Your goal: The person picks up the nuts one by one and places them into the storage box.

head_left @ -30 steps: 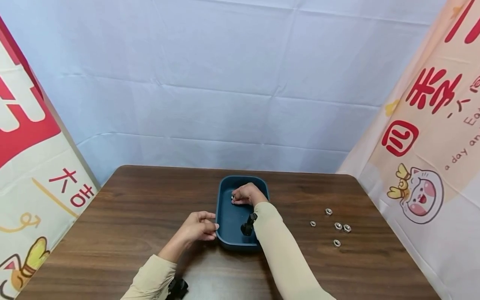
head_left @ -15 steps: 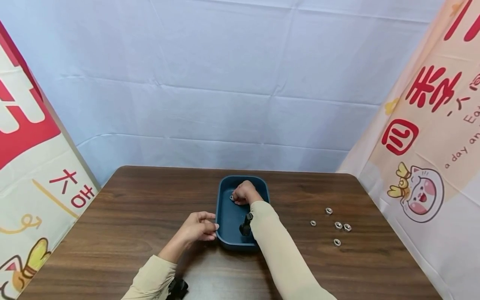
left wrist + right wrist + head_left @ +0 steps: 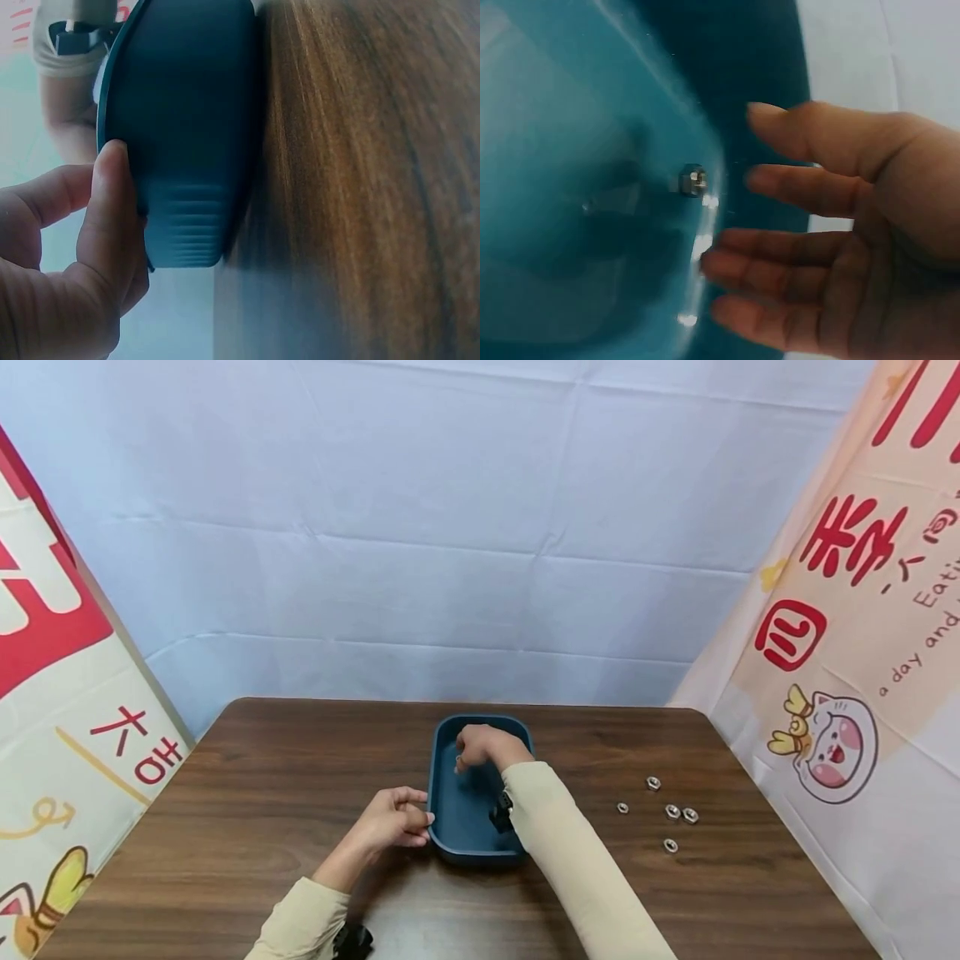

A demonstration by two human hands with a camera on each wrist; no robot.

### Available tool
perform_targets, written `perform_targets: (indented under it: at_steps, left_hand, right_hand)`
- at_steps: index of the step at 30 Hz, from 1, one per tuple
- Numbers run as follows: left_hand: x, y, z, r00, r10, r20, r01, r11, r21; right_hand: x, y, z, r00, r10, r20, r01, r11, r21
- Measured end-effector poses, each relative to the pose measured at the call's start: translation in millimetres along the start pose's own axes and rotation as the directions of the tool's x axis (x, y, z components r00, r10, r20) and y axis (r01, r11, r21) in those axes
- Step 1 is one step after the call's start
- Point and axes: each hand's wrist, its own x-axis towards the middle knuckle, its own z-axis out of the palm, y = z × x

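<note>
A dark blue rectangular tray (image 3: 467, 839) stands on the table. My left hand (image 3: 392, 820) holds its left side, thumb at the rim; in the left wrist view, the thumb (image 3: 111, 195) lies against the rim and outer wall. Over the tray's far part is my right hand (image 3: 487, 747). Its fingers are apart with nothing between them, as the right wrist view shows. One small metal hex nut (image 3: 693, 180) sits on the tray floor near the wall, a little away from the right fingertips (image 3: 724, 264). In the head view, I cannot make out this nut beside the hand.
On the wooden table (image 3: 322, 752), right of the tray, lie several loose hex nuts: a small one (image 3: 622, 808), one farther back (image 3: 653, 783), a nearer one (image 3: 671, 846), and a close pair (image 3: 681, 814). A pale cloth (image 3: 420, 568) hangs behind the table, with printed cloths at both sides.
My right hand has let go of the nut inside the tray and lifted slightly, its fingers spreading. The left hand stays on the tray's side. The head view has shifted slightly.
</note>
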Motion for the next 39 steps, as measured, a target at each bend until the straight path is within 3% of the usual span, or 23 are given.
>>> perform_targets:
  at_steps: [3,13,27,39]
  left_hand:
    - [-0.5,-0.7,-0.4,1.000,-0.002,0.004,0.002,1.000,0.005]
    - [-4.7,-3.3,1.4,1.000,-0.002,-0.007,0.002,1.000,0.020]
    - [-3.3,4.8,-0.3,1.000,0.008,-0.019,-0.008,1.000,-0.002]
    - [-0.2,2.9,1.9,1.000,0.011,-0.013,-0.011,1.000,-0.001]
  right_hand:
    - [-8.2,-3,-2,0.999,0.022,0.047,-0.021,0.999,-0.027]
    - [-24.3,5,-3,0.999,-0.006,0.049,0.008,0.999,-0.054]
    - [-68.7,-5,-22,0.994,-0.093,-0.054,0.085,0.986,-0.141]
    - [-99.2,3,-25,0.982,-0.128,-0.138,0.097,0.972,-0.216]
